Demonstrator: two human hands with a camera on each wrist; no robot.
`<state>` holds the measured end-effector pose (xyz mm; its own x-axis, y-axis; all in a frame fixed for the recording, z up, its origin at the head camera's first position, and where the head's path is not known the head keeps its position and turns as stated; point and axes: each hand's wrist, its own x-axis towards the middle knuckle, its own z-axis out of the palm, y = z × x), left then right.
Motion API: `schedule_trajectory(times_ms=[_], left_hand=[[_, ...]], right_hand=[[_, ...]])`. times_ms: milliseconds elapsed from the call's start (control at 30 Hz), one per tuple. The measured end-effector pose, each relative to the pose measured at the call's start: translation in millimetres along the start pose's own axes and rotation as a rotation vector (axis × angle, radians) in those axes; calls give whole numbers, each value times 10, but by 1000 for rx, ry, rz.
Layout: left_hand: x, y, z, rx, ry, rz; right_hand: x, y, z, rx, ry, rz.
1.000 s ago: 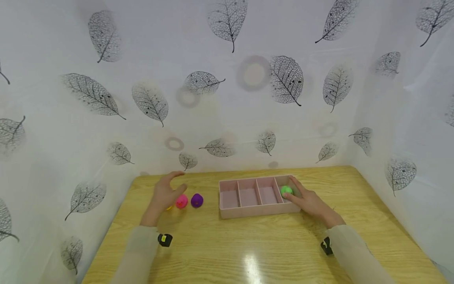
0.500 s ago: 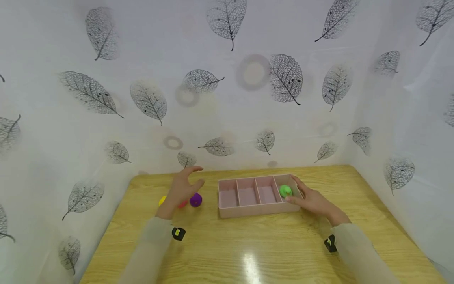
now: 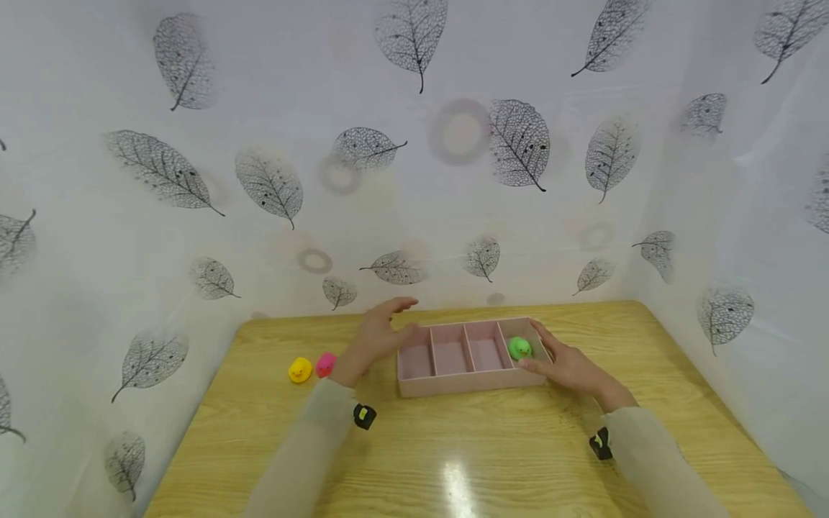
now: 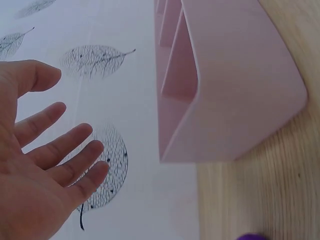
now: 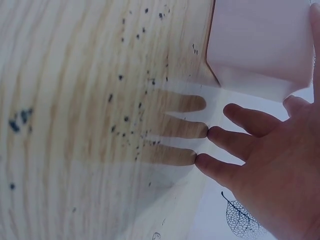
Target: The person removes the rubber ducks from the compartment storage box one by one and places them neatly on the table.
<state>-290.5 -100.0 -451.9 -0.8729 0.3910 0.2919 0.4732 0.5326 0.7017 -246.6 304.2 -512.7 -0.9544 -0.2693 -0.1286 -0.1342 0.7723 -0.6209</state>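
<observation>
Left hand: has moved rightward since a second ago, from beside the pink duck to the left end of the pink tray; fingers spread and relaxed, thumb held apart, holding nothing, a gap to the tray showing in the left wrist view.
Right hand: at the tray's right end, fingers spread, thumb tip at the front rim, one finger at the back corner; cannot tell how firmly it presses.
Yellow duck: on the table, just left of the pink one.
Purple duck: hidden in the head view; only its edge shows in the left wrist view.
Green duck: upright in the rightmost of the tray's four compartments, near the right thumb.
Backdrop: white sheet with dark leaf prints, behind the table.
</observation>
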Motion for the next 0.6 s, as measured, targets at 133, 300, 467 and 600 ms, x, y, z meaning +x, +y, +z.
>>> schedule_trajectory(times_ms=[133, 300, 467, 600], left_hand=[[71, 97, 113, -32, -29, -17], [147, 230, 241, -69, -70, -48], [220, 295, 401, -112, -112, -45], [251, 358, 515, -133, -139, -28]], right_hand=[[9, 8, 4, 7, -1, -1], [7, 15, 7, 15, -1, 11], [9, -8, 7, 6, -2, 10], [9, -15, 2, 0, 1, 9]])
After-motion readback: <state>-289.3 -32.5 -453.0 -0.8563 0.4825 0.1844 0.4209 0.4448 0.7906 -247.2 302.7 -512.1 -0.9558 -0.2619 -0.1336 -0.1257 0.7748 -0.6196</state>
